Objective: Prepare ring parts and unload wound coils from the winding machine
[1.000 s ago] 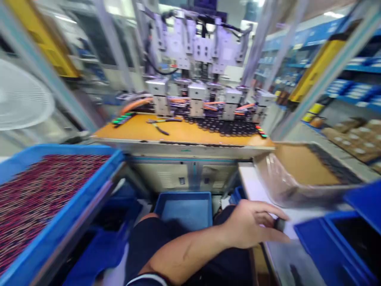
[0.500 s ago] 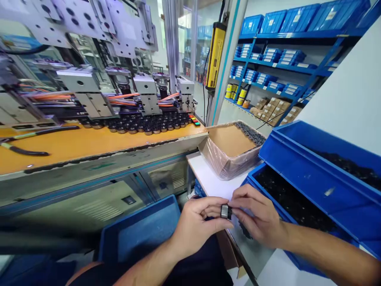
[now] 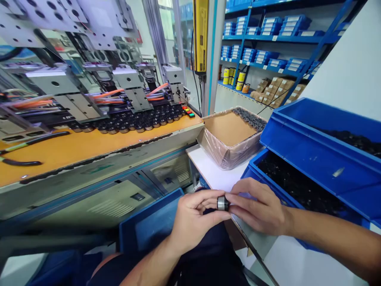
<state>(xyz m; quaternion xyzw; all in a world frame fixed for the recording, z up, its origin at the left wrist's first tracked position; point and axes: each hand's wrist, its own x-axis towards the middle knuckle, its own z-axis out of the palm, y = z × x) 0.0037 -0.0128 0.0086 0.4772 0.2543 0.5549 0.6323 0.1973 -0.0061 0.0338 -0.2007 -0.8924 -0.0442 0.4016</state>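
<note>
Both hands meet just in front of the white counter (image 3: 208, 171): left hand (image 3: 193, 218) and right hand (image 3: 258, 206) pinch one small metal ring (image 3: 222, 203) between fingertips, near the blue bin (image 3: 297, 186); a loose grip could drop it into the lap

At lower centre of the frame, the left hand (image 3: 193, 216) and right hand (image 3: 258, 206) meet fingertip to fingertip, both pinching a small dark metal ring (image 3: 222, 203) between them. The hands are above the near edge of a white table (image 3: 214, 172). A blue bin (image 3: 300, 186) of small black parts lies at right, just behind the right hand. A film-wrapped cardboard box (image 3: 230, 139) stands on the table at centre. An orange worktop (image 3: 89, 143) fills the left, with a row of black cylindrical parts (image 3: 139, 121) beneath the machine heads (image 3: 89, 85).
</note>
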